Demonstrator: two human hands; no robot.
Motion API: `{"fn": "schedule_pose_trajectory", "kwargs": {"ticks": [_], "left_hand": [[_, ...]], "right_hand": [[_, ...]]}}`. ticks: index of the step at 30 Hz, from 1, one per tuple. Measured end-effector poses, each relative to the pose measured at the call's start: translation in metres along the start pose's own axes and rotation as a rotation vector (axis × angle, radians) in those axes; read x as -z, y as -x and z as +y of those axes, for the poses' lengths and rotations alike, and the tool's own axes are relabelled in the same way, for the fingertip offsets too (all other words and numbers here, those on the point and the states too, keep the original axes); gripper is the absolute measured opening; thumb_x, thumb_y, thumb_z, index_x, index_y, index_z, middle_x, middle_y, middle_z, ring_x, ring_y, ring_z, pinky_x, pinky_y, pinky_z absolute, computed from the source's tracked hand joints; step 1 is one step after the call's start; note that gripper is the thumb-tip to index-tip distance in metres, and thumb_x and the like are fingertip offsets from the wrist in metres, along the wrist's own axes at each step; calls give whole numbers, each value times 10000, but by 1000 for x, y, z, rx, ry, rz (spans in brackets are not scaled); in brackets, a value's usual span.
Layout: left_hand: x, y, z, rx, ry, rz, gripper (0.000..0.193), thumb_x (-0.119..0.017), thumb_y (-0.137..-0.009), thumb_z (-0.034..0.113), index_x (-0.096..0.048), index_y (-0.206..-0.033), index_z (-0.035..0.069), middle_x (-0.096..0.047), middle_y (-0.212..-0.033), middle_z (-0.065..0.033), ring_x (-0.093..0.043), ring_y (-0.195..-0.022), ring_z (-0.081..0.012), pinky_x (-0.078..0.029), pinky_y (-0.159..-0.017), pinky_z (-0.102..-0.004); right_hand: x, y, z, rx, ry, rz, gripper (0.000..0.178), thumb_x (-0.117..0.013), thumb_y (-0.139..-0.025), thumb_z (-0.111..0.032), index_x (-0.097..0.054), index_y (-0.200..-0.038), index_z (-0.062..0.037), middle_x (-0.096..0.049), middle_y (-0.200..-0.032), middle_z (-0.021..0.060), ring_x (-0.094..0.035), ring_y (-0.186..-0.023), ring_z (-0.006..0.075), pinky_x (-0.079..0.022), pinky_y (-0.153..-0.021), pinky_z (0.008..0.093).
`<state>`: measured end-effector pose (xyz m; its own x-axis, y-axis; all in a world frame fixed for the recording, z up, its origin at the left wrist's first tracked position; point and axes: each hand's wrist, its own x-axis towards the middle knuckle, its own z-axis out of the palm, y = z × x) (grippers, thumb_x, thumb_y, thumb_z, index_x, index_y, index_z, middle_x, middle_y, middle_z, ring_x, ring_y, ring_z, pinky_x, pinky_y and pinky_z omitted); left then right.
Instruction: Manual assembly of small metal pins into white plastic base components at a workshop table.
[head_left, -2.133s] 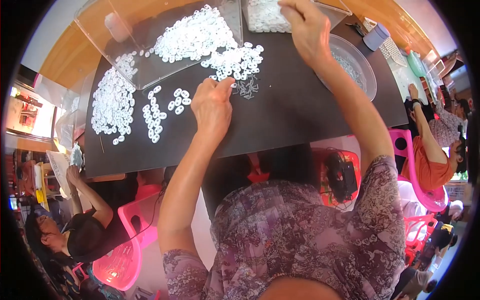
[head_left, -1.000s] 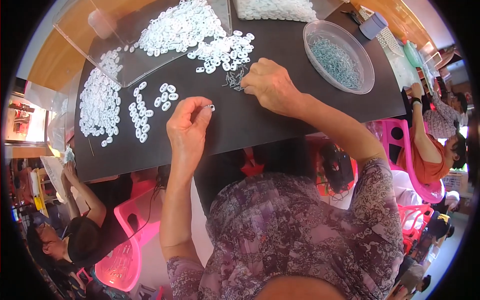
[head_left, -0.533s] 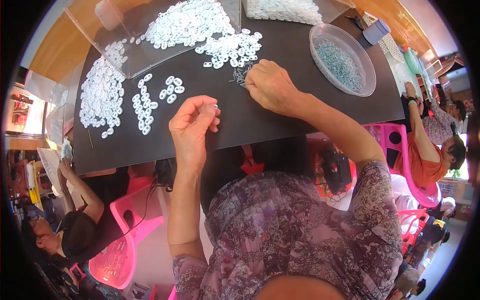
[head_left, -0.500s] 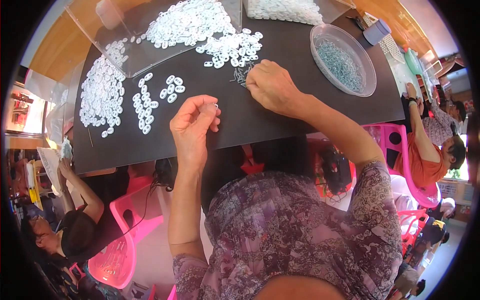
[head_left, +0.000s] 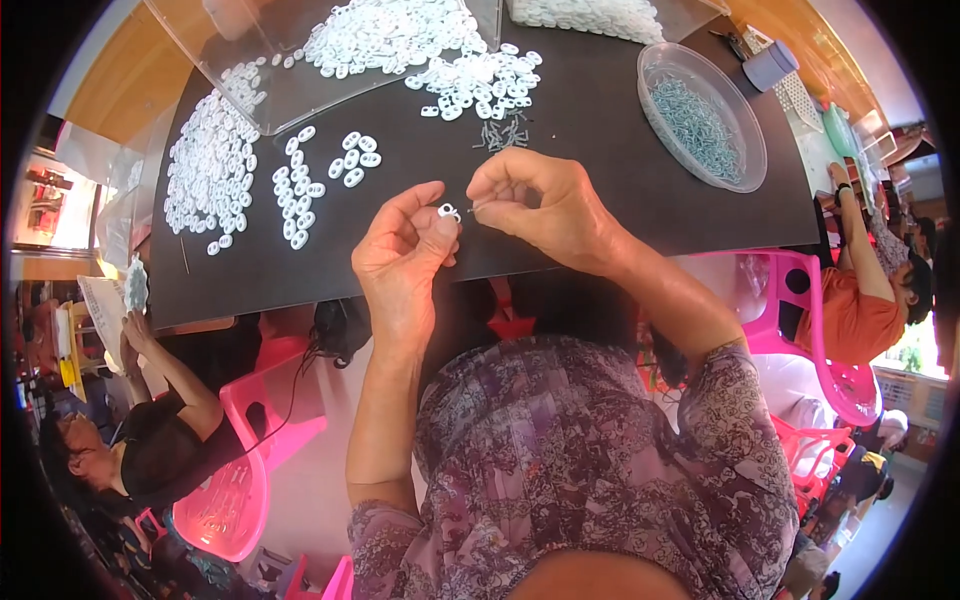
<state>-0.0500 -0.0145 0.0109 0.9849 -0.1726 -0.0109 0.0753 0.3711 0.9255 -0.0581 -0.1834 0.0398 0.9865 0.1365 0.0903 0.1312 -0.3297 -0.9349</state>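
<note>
My left hand (head_left: pixel 403 240) pinches a small white plastic piece (head_left: pixel 449 212) with holes between thumb and fingers, just over the table's near edge. Close to its right, my right hand (head_left: pixel 545 208) has thumb and forefinger pressed together on a tiny thin metal pin (head_left: pixel 471 209), its tip toward the white piece. A small gap shows between the two. Beyond my right hand lies a little heap of loose grey metal pins (head_left: pixel 503 132). Behind that, a cluster of white oval two-holed pieces (head_left: pixel 480 82) spreads on the dark table (head_left: pixel 590 120).
A round clear dish (head_left: pixel 757 150) of metal pins stands at the right, near a lidded cup (head_left: pixel 770 65). Clear bins (head_left: pixel 285 128) with white pieces stand at the back. More white ovals (head_left: pixel 210 165) lie at the left. People sit on both sides by pink chairs (head_left: pixel 235 500).
My right hand has come back from the metal pin heap toward my left hand, now with a pin at its fingertips. The white piece in my left hand shows more plainly.
</note>
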Motion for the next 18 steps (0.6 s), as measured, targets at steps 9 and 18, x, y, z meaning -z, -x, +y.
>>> {"fn": "schedule_pose_trajectory", "kwargs": {"ticks": [9,18], "left_hand": [[0,7,-3,55,25,-78,119,-646,-831,21,-636,-935,-35,-598,-770,-9,-509,-637,-59,-416,-565,-187],[1,10,0,89,-75,-65,99,-657,-823,47,-633,-882,-28,-571,-750,-8,-487,-637,-78,-391,-569,-201]], "right_hand": [[-3,4,0,-29,-33,-17,172,-660,-786,-52,-596,-937,1,-601,-815,7,-552,-751,62,-458,-673,226],[-4,6,1,-26,-29,-43,171,-656,-785,-54,-598,-934,6,-591,-792,1,-536,-724,57,-452,-657,228]]}}
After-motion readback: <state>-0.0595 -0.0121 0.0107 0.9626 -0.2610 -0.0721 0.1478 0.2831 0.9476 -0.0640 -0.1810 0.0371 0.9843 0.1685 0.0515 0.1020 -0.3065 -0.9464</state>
